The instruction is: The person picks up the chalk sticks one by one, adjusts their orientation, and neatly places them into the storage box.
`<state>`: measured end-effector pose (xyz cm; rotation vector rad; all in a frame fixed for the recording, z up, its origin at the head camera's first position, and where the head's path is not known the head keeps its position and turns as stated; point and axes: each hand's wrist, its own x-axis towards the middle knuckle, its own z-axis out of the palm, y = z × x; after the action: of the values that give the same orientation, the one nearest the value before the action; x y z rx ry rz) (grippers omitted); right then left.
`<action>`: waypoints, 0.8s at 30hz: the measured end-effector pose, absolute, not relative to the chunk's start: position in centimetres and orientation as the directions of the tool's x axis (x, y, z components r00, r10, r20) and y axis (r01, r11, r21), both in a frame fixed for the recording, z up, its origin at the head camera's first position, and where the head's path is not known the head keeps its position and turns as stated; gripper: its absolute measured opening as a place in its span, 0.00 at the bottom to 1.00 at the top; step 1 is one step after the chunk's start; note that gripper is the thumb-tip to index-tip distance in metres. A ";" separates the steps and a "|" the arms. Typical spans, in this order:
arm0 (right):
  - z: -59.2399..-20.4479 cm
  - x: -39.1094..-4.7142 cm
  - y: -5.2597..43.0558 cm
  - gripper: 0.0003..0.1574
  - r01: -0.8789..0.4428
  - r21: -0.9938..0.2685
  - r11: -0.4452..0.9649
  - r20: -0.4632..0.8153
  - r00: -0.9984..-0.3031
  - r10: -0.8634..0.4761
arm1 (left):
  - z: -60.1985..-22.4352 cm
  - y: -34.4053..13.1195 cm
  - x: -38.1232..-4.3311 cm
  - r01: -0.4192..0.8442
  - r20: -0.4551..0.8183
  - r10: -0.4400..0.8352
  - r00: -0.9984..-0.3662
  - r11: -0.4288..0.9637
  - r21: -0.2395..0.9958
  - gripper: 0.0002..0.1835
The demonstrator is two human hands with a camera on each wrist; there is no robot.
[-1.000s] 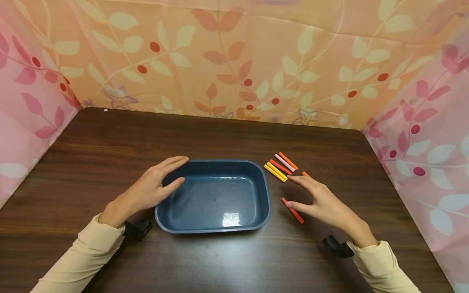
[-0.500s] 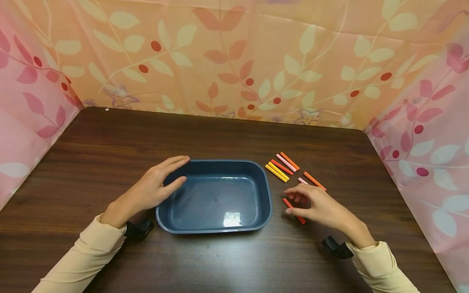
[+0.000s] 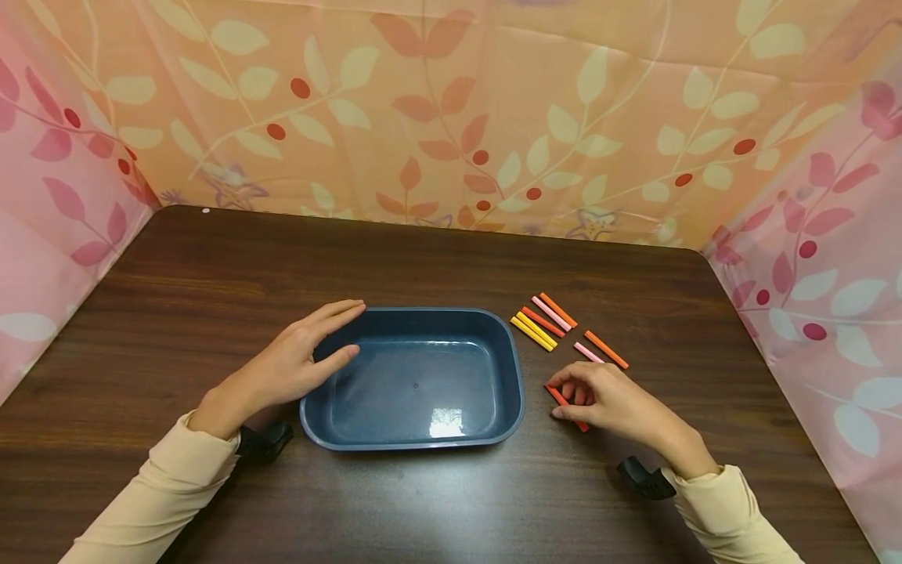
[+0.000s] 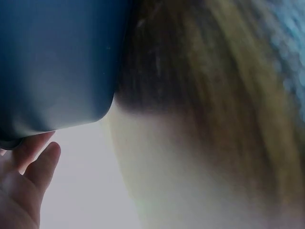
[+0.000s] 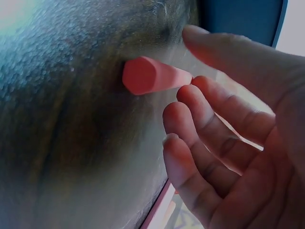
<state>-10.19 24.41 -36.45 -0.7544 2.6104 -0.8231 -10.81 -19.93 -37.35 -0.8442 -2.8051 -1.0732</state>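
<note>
A red crayon-like stick with a flat-sided end lies on the table to the right of a dark blue plastic basin. Over it is my right hand, fingers bent. In the right wrist view, fingertips meet the far end of the red stick, while the thumb stands apart from it. My left hand is at the basin's left rim with its fingers extended. The left wrist view has the basin wall beside the left fingers.
Behind the right hand lie two yellow sticks, a red stick, a pink stick and an orange stick. Another pink stick and orange stick lie nearer the hand. Patterned curtains surround the table.
My right hand has drawn back and down from the group of sticks to the red one, its fingers bending in. Pink and orange sticks behind it are uncovered. The left hand stays put.
</note>
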 end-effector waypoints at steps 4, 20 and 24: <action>-36.4 -10.3 24.4 0.19 -0.377 -0.587 0.716 -0.134 -0.828 -0.545 | -37.3 -19.9 -10.7 0.497 0.212 0.477 -0.853 0.618 0.609 0.32; -35.3 -10.3 24.1 0.12 -0.396 -0.535 0.746 -0.065 -0.862 -0.503 | -37.5 -19.9 -10.7 0.491 0.202 0.474 -0.857 0.632 0.599 0.33; -34.5 -10.4 23.7 0.13 -0.369 -0.564 0.739 -0.058 -0.875 -0.481 | -37.4 -19.9 -10.7 0.491 0.200 0.475 -0.857 0.635 0.596 0.33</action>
<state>-10.37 23.73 -34.45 -0.6772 2.7398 -0.8262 -10.70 -19.89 -37.43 -0.8331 -2.8181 -1.0398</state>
